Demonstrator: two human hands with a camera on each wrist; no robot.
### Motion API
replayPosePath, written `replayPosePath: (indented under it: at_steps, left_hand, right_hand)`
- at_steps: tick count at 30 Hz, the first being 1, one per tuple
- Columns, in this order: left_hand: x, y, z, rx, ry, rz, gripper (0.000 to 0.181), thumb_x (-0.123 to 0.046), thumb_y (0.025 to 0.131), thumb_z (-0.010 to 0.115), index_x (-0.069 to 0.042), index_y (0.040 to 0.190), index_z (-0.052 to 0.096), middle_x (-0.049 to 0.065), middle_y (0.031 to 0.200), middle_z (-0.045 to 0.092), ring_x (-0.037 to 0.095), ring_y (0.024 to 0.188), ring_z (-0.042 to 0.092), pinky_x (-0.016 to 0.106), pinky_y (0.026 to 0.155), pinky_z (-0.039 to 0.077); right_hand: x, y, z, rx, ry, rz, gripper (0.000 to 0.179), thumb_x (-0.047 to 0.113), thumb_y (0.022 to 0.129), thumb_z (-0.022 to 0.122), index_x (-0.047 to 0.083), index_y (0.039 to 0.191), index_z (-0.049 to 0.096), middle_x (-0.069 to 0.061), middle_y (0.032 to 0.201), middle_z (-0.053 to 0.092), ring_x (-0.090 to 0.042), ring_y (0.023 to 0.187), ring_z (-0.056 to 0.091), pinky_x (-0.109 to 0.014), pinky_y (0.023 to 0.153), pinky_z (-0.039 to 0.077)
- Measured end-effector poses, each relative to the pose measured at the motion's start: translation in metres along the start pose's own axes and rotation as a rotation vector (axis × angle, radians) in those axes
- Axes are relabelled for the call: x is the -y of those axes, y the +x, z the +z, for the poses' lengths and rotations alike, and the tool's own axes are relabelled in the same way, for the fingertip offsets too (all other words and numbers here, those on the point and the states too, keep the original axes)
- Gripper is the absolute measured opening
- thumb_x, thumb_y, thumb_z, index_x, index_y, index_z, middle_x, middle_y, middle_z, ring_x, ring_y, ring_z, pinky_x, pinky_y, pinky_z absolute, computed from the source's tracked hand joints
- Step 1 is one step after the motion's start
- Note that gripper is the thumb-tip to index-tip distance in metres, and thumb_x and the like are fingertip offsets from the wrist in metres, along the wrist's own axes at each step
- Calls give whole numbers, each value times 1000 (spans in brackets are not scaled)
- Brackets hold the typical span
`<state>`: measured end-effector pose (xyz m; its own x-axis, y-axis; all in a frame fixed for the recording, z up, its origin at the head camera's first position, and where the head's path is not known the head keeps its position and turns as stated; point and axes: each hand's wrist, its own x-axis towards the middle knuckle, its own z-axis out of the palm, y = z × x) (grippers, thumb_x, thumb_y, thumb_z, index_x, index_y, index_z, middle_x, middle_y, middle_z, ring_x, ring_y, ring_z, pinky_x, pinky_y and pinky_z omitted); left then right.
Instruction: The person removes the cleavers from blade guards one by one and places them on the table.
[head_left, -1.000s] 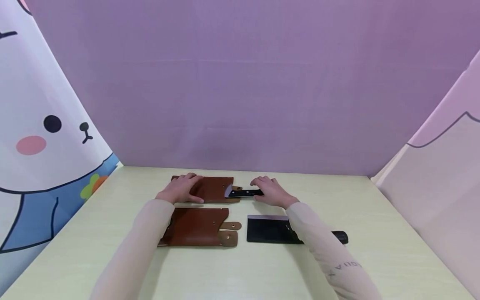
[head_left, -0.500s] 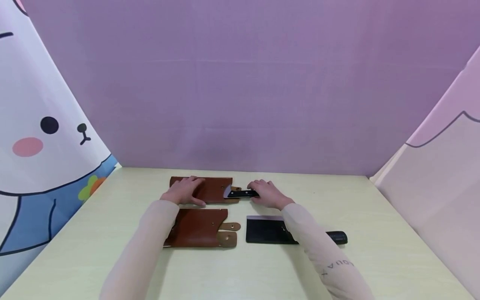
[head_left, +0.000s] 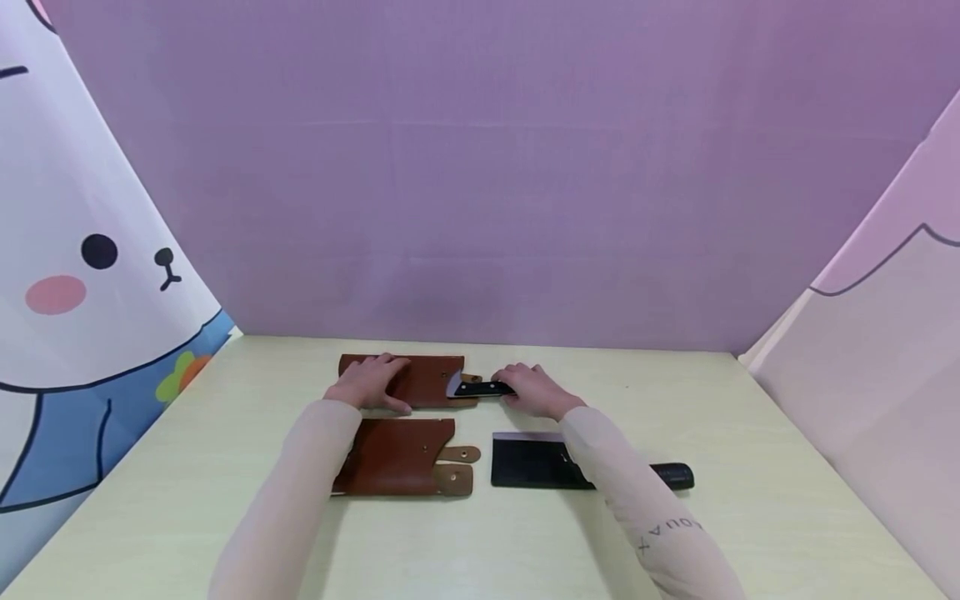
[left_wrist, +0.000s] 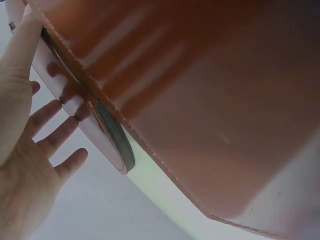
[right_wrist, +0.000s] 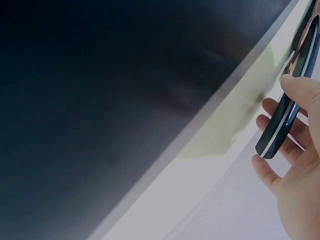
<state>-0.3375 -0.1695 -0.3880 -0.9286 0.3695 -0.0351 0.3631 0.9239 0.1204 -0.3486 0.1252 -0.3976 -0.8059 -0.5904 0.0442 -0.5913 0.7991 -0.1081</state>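
A brown leather sheath [head_left: 427, 382] lies at the back of the table. Most of a knife's blade is hidden inside it; only a pale heel and the black riveted handle [head_left: 480, 389] stick out on the right. My right hand [head_left: 538, 392] holds the end of that handle, with thumb and fingers on opposite sides of it in the right wrist view. Over the sheath's left part rests my left hand [head_left: 367, 382], fingers spread in the left wrist view [left_wrist: 30, 150]. Below my right forearm lies a black-bladed cleaver [head_left: 528, 463], partly covered by the sleeve.
A second brown leather sheath [head_left: 405, 457] with two snap straps [head_left: 454, 477] lies nearer, partly behind my left sleeve. The cleaver's dark handle [head_left: 675, 476] shows right of my right sleeve. A purple cloth wall [head_left: 480, 208] rises behind the table [head_left: 420, 550].
My right hand has shifted slightly left on the knife handle, and less of the handle shows. My left forearm has moved a little to the right. The sheaths lie almost the same.
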Motion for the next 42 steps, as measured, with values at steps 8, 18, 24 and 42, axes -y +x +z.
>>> replayPosePath:
  at_steps: [8, 18, 24, 42]
  left_hand:
    - [1, 4, 2, -10, 27, 26, 92, -53, 70, 71, -10, 142, 33, 18, 143, 34, 41, 127, 36, 58, 99, 31]
    - [0, 9, -2, 28, 30, 19, 97, -53, 68, 72, -12, 144, 28, 19, 147, 27, 41, 132, 29, 57, 103, 27]
    - [4, 13, 0, -1, 38, 56, 101, -58, 64, 73, -13, 143, 29, 19, 145, 30, 41, 130, 32, 57, 102, 29]
    - [-1, 12, -3, -6, 66, 72, 100, -52, 65, 75, -16, 145, 26, 20, 146, 29, 41, 131, 31, 57, 103, 28]
  right_hand:
    - [2, 1, 0, 0, 7, -21, 32, 12, 88, 60, 10, 120, 57, -7, 114, 60, -25, 109, 53, -49, 91, 39]
    - [3, 3, 1, 13, 21, -11, 30, 9, 88, 60, 10, 118, 57, -7, 115, 59, -25, 111, 52, -49, 94, 38]
    - [3, 4, 0, 11, 24, -10, 31, 9, 87, 60, 11, 118, 57, -6, 115, 58, -24, 111, 52, -49, 95, 37]
    - [3, 0, -1, -13, 1, -39, 32, 11, 87, 60, 11, 119, 56, -5, 113, 58, -22, 108, 55, -45, 92, 40]
